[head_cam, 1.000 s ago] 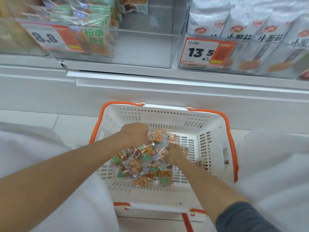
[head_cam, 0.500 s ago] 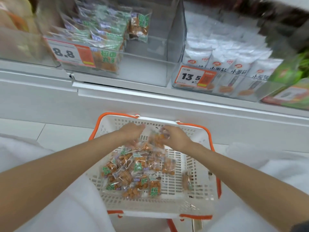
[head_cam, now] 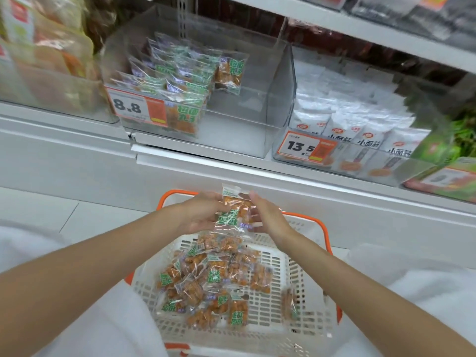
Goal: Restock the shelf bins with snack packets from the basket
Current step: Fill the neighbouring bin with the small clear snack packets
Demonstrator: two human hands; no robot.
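A white basket [head_cam: 306,258] with orange handles sits low in front of me, holding several clear snack packets [head_cam: 213,284] of orange pieces with green labels. Above its far rim, my left hand [head_cam: 198,215] and my right hand [head_cam: 268,217] hold a small bunch of the same packets [head_cam: 233,213] between them. Up on the shelf stands a clear bin [head_cam: 257,124] with an 8.8 price tag; its left side is stacked with matching packets [head_cam: 180,76] and its right side is bare.
Right of that bin is another clear bin [head_cam: 412,173] of white packets tagged 13.5. A bin of orange-tinted bags [head_cam: 51,60] stands at the far left. A white shelf ledge [head_cam: 257,176] juts out between basket and bins. Another shelf runs overhead.
Both hands have come up out of the basket with a bunch of packets gripped between them. My view has tilted upward, showing more of the shelf bins.
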